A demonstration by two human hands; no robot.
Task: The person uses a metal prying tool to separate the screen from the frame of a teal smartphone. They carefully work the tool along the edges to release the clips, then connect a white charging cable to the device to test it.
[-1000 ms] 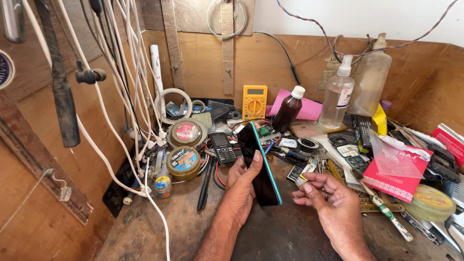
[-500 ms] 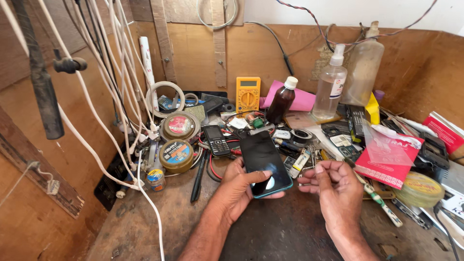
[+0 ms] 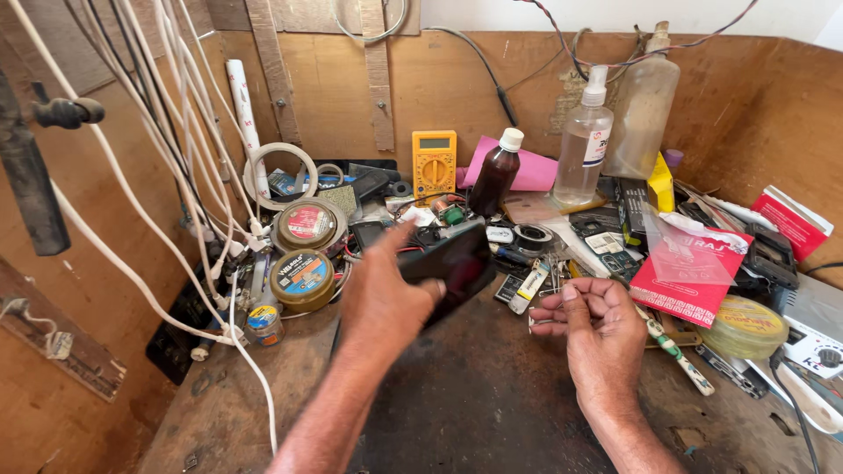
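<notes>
Our left hand [image 3: 382,294] has its fingers wrapped around the near end of a black slab-shaped smartphone [image 3: 452,268], thumb pressed on its lower edge and forefinger stretched out past it; the phone tilts in the air just above the dark worn wooden bench [image 3: 474,395], glossy face turned toward us. Our right hand [image 3: 597,329] sits beside it, fingers curled inward and pinched together on a thin silvery pin-like piece [image 3: 537,321] that is too small to identify. The two hands are close but not touching.

To handle this well, we judge the left grip should stay on the phone's edges, keeping the glass free, while the right pinch stays firm so the tiny piece is not lost among the clutter.

Beyond the hands lie two round tins of paste [image 3: 303,254], a yellow multimeter [image 3: 434,163], a brown bottle with a white cap [image 3: 494,174], a clear spray bottle [image 3: 584,140] and a red-and-white plastic packet [image 3: 689,268]. White cables [image 3: 167,202] hang down at the left.
</notes>
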